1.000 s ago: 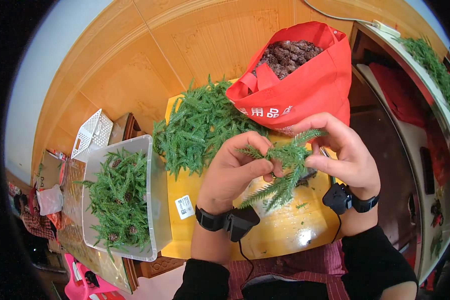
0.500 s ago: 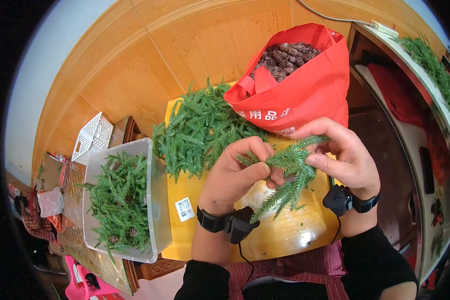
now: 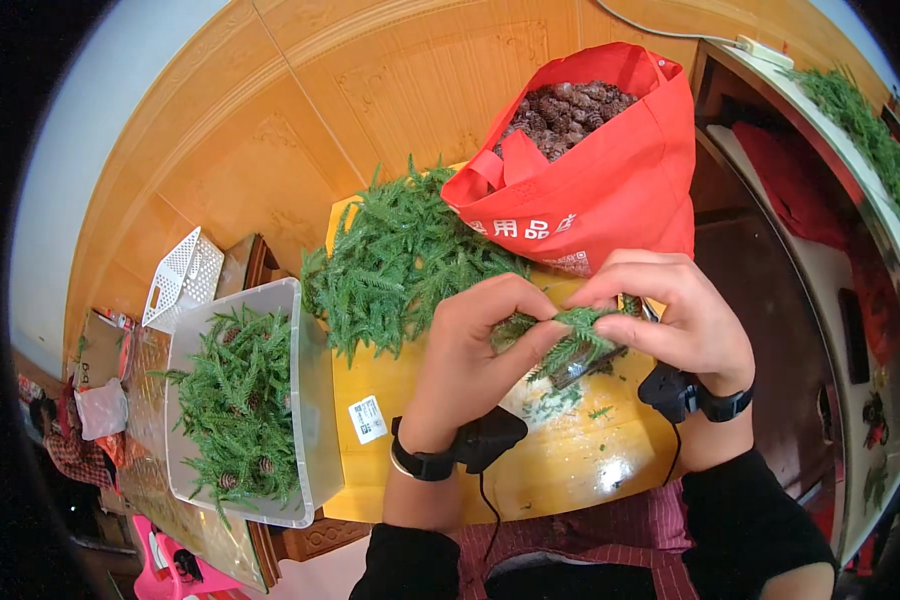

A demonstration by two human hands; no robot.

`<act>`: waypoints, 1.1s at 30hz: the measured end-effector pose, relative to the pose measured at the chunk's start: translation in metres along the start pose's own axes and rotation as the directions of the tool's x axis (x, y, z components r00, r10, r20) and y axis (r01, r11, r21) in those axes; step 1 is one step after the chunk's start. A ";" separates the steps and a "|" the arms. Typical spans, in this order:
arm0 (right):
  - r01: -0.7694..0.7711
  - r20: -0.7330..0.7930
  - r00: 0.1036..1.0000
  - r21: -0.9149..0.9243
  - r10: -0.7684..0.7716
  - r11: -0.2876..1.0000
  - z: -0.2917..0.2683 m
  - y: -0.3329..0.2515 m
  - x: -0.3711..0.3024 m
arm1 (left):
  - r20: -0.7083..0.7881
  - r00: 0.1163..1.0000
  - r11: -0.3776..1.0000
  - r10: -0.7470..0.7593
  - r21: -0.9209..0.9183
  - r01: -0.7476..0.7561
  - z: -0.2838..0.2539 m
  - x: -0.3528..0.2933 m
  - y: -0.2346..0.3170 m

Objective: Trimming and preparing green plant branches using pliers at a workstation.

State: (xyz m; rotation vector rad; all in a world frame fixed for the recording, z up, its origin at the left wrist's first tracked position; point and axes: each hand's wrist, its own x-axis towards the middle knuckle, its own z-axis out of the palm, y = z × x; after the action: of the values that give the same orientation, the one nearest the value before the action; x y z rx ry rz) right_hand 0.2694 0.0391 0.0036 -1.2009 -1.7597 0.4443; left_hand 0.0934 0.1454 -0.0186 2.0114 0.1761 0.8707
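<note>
Between my two hands is a green pine sprig (image 3: 574, 343), held above the yellow tabletop (image 3: 440, 430). My left hand (image 3: 500, 325) pinches its left part between thumb and fingers. At the other side my right hand (image 3: 670, 315) grips the sprig, its thumb pressed on the needles. My fingers cover much of the sprig. Just below it lie white residue (image 3: 545, 402) and loose needle bits. A heap of green sprigs (image 3: 400, 260) spreads beyond my left hand. Behind my hands a red bag (image 3: 610, 180) stands full of brown pinecones (image 3: 567, 115).
At left, a clear plastic bin (image 3: 315, 420) holds sprigs with pinecones among them. A white perforated basket (image 3: 185, 278) stands behind it. A white label (image 3: 368, 419) lies on the tabletop. More greenery (image 3: 860, 140) rests on the shelf at far right, and a pink stool (image 3: 160, 565) shows lower left.
The sprig, spread out with its tips hanging down before, is now turned and gathered between my fingers. My hands have shifted slightly, and the white residue beneath shows more.
</note>
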 end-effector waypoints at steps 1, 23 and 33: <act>-0.058 -0.010 0.998 0.024 0.058 0.998 0.000 -0.001 0.000 | 0.000 1.000 1.000 0.000 0.000 0.000 0.001 0.000 0.000; -0.243 -0.143 0.923 0.505 0.358 0.828 0.002 0.008 0.005 | 0.009 0.956 0.572 -0.295 -0.799 0.184 0.014 0.000 0.000; -0.018 -0.052 0.998 0.423 0.044 0.906 0.004 0.014 0.003 | 0.312 0.924 0.435 -0.221 -0.817 0.379 0.009 -0.005 -0.004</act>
State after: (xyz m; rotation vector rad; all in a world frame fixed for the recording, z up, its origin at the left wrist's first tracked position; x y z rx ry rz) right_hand 0.2732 0.0484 -0.0066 -0.9203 -1.4934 0.7581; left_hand 0.0965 0.1392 -0.0276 0.9970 -0.0159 0.3944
